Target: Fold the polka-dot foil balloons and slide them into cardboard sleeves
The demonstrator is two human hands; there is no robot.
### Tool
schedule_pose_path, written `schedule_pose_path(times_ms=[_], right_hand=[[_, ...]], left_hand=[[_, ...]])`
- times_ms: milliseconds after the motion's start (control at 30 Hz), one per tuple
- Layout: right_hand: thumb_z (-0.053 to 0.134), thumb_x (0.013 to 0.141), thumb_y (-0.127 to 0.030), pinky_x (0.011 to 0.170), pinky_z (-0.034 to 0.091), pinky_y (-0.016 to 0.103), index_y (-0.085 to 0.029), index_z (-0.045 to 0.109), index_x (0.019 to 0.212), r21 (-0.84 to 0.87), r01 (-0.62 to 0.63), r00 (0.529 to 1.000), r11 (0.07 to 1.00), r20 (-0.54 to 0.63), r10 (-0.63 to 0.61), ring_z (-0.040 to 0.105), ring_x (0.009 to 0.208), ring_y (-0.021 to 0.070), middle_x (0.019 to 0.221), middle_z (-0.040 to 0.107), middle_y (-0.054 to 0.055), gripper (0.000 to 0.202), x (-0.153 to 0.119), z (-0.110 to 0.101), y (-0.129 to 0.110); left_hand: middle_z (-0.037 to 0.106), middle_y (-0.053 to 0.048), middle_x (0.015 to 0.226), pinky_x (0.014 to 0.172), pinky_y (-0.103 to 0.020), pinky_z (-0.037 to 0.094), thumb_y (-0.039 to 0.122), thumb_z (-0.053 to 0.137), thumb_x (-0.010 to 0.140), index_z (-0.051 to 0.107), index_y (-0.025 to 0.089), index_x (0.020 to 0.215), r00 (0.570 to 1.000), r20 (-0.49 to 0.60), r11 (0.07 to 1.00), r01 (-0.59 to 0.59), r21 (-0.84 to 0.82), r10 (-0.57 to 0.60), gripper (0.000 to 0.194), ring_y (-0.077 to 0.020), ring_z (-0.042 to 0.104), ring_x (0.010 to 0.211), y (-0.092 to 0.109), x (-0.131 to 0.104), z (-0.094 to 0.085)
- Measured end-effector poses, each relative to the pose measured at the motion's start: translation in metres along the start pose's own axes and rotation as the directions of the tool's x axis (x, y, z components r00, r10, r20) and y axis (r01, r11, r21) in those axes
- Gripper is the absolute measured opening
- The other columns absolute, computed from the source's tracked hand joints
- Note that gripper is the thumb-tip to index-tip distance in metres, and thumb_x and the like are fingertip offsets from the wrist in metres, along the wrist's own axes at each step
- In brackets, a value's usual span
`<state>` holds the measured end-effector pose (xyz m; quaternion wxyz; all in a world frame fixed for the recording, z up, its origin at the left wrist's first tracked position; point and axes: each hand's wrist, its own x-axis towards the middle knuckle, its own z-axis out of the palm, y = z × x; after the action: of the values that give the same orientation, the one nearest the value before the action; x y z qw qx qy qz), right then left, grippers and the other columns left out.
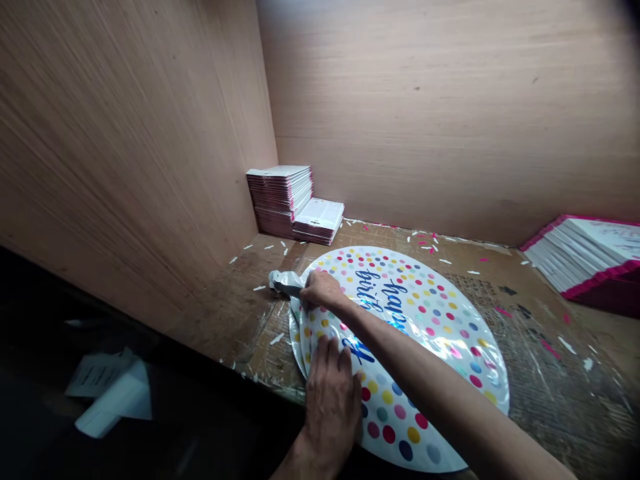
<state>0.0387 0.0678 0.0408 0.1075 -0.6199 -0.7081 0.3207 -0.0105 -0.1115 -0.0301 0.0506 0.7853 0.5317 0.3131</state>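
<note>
A flat round foil balloon point(440, 320), white with multicoloured dots and blue "happy birthday" lettering, lies on the cardboard with at least one more balloon edge under it. My left hand point(333, 390) rests on its lower left part, fingers stretched out and holding nothing. Beyond it, my right hand point(320, 291) is closed around a dark-handled tool point(287, 289) at the balloon's narrow tail point(287, 277). The tool's jaws are partly hidden by the pale tail, so its exact kind does not show.
Two neat stacks of folded cards point(280, 200) stand in the back left corner. More pink-edged cards point(590, 257) lean at the right. Paper scraps dot the cardboard surface point(225, 300). Wooden panels point(425, 120) rise behind and left. White paper point(115, 390) lies below the front edge.
</note>
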Motion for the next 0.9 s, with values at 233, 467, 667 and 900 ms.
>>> schedule_pose_path(times_ms=[233, 467, 667, 900], right_hand=[[0.066, 0.08, -0.035, 0.048, 0.042, 0.019, -0.017, 0.057, 0.056, 0.309, -0.011, 0.997, 0.951, 0.077, -0.014, 0.057, 0.046, 0.0114, 0.047, 0.058, -0.001, 0.032, -0.007, 0.003, 0.025], [0.058, 0.072, -0.012, 0.043, 0.041, 0.017, -0.015, 0.055, 0.055, 0.518, -0.032, 0.98, 0.855, 0.186, -0.077, 0.051, 0.04, 0.009, 0.042, 0.053, -0.004, 0.018, -0.002, 0.007, 0.035], [0.06, 0.072, -0.021, 0.044, 0.037, 0.016, -0.016, 0.054, 0.058, 0.67, 0.015, 0.991, 0.742, 0.09, -0.102, 0.05, 0.042, 0.0076, 0.045, 0.054, -0.004, 0.017, -0.015, 0.004, 0.041], [0.055, 0.071, -0.03, 0.043, 0.034, 0.016, -0.018, 0.049, 0.062, 0.806, 0.041, 0.977, 0.591, -0.156, 0.145, 0.044, 0.045, 0.0059, 0.05, 0.049, -0.005, 0.016, -0.045, -0.03, 0.073]], left_hand=[[0.072, -0.009, 0.093, 0.074, -0.029, 0.048, 0.025, 0.042, 0.094, 0.069, 0.019, 0.095, 0.946, -0.076, 0.949, 0.313, -0.038, -0.315, 0.028, -0.0201, 0.067, 0.082, -0.053, 0.069, -0.059], [0.067, -0.006, 0.088, 0.076, -0.028, 0.043, 0.027, 0.044, 0.093, 0.071, 0.025, 0.111, 0.951, 0.12, 0.944, 0.256, 0.206, -0.284, 0.032, -0.0196, 0.063, 0.084, -0.087, 0.107, -0.043], [0.064, -0.008, 0.091, 0.069, -0.027, 0.041, 0.038, 0.045, 0.094, 0.07, 0.023, 0.103, 0.929, 0.174, 0.902, 0.252, 0.35, -0.327, 0.031, -0.0206, 0.063, 0.083, -0.09, 0.102, -0.043], [0.067, -0.009, 0.095, 0.077, -0.03, 0.044, 0.031, 0.049, 0.091, 0.07, 0.02, 0.099, 0.931, 0.171, 0.9, 0.245, 0.36, -0.322, 0.025, -0.023, 0.063, 0.089, -0.086, 0.111, -0.06]])
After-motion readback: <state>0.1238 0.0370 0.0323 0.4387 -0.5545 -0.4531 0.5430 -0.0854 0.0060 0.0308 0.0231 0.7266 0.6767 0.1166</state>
